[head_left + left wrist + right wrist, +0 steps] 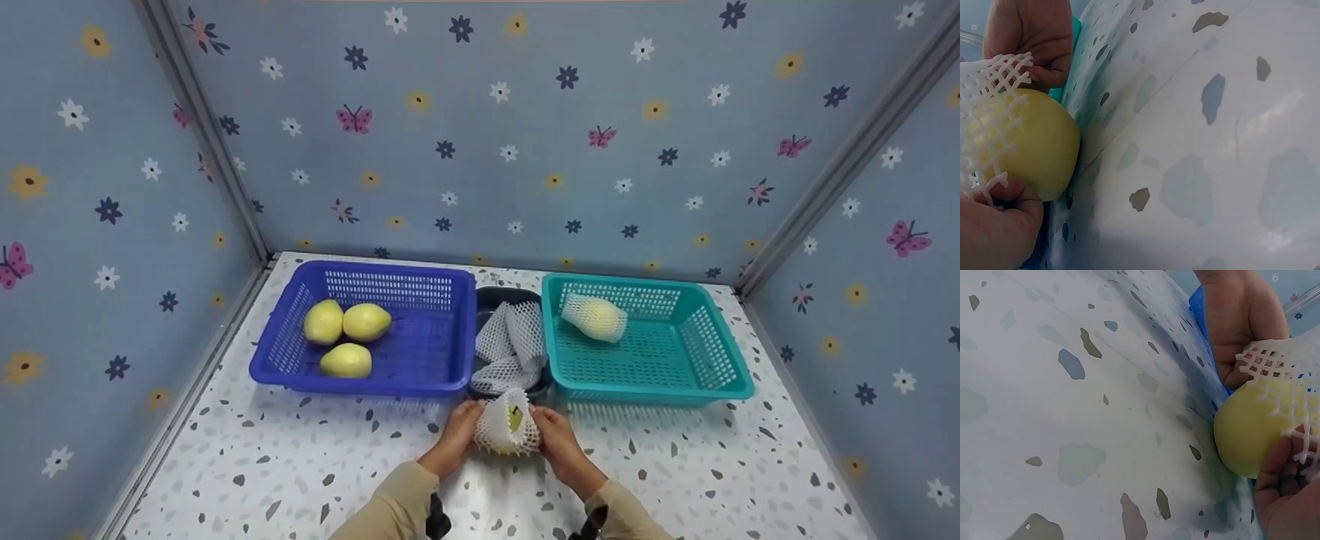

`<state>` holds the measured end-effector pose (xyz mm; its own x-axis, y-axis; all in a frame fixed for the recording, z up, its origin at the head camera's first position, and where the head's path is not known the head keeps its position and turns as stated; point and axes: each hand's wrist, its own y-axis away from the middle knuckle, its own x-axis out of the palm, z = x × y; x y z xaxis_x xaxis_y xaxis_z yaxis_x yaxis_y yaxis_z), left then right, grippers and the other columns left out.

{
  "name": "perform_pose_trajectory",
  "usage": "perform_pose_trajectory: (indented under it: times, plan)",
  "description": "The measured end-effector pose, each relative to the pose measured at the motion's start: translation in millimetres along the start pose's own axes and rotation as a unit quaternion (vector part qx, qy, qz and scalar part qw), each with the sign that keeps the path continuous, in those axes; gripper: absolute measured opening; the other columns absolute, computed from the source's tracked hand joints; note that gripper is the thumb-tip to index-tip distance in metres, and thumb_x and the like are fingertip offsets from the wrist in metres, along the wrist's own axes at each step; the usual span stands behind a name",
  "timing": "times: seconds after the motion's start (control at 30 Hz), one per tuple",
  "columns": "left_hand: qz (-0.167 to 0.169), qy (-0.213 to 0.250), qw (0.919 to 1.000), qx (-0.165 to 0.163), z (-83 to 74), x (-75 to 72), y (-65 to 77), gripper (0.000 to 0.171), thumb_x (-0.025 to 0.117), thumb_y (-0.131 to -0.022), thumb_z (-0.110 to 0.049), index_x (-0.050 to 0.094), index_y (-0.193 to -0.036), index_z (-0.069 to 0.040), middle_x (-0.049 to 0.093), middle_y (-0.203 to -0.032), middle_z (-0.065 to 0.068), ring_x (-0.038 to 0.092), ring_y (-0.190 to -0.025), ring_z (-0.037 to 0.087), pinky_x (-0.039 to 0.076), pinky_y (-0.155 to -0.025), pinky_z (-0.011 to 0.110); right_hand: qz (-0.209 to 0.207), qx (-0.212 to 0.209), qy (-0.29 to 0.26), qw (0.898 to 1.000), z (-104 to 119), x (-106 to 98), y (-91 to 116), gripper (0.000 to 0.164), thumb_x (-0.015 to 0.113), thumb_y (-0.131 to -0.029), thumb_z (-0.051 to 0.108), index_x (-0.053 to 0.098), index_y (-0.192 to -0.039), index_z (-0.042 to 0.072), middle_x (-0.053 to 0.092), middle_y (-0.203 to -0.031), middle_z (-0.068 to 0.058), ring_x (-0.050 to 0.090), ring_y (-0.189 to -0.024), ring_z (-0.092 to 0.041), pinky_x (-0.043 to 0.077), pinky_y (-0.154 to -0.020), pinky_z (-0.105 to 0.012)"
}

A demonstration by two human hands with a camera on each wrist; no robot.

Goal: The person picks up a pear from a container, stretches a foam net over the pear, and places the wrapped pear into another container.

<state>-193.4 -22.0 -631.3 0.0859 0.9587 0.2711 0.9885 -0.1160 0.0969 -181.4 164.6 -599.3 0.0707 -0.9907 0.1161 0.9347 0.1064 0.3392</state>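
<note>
A yellow pear (1053, 143) sits low over the table with a white foam net sleeve (493, 426) partly around it. Its bottom stays bare in both wrist views, while the stem end shows through the net's opening in the head view. My left hand (459, 435) pinches the net's edge on the left side of the pear. On the opposite side, my right hand (564, 450) grips the same edge, its fingers curled against the mesh.
Three bare pears (349, 361) lie in a blue basket (420, 382) at left. Between the baskets, a dark container (491, 296) holds several foam nets (526, 330). A netted pear (600, 319) lies in the teal basket (660, 390) at right. Patterned walls enclose the speckled table (300, 457).
</note>
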Motion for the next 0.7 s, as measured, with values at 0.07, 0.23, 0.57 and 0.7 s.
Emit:
perform_pose_trajectory:
  times: [0.07,0.23,0.57,0.7]
  plan:
    - [-0.008,-0.038,0.9983,0.043,51.5,-15.8,-29.3,0.027,0.049,-0.099,-0.030,0.058,-0.085,-0.009,0.055,-0.073,0.001,0.052,-0.064,0.012,0.044,-0.057,0.027,0.000,0.003,0.004,1.000,-0.3,0.3,0.7,0.033,0.048,-0.101,0.030,0.059,-0.111,0.001,0.062,-0.089,-0.002,0.058,-0.075,-0.012,0.048,-0.064,-0.027]
    - [-0.042,-0.086,0.9944,0.045,185.2,-54.2,-103.7,0.032,0.055,-0.093,-0.047,0.060,-0.083,-0.017,0.054,-0.074,-0.003,0.050,-0.068,0.012,0.041,-0.060,0.028,-0.019,0.022,0.021,0.999,-3.2,2.0,1.8,0.034,0.048,-0.101,0.030,0.058,-0.113,0.000,0.062,-0.090,-0.003,0.057,-0.074,-0.014,0.048,-0.062,-0.028]
    - [-0.042,-0.149,0.9837,0.091,130.2,-36.8,-64.3,0.028,0.048,-0.099,-0.033,0.055,-0.079,-0.015,0.043,-0.069,-0.005,0.042,-0.065,0.011,0.034,-0.056,0.027,-0.028,0.026,0.059,0.998,-15.1,0.9,-1.5,0.035,0.044,-0.102,0.028,0.052,-0.116,-0.004,0.060,-0.088,-0.008,0.057,-0.070,-0.016,0.049,-0.058,-0.032]
    - [-0.024,-0.199,0.9755,0.091,92.7,-26.2,-46.2,0.028,0.044,-0.101,-0.031,0.052,-0.085,-0.009,0.044,-0.074,0.001,0.044,-0.071,0.016,0.038,-0.061,0.032,-0.053,-0.011,0.129,0.990,-16.9,2.4,-4.7,0.025,0.041,-0.102,0.017,0.054,-0.105,-0.003,0.052,-0.075,-0.004,0.049,-0.061,-0.014,0.044,-0.052,-0.028]
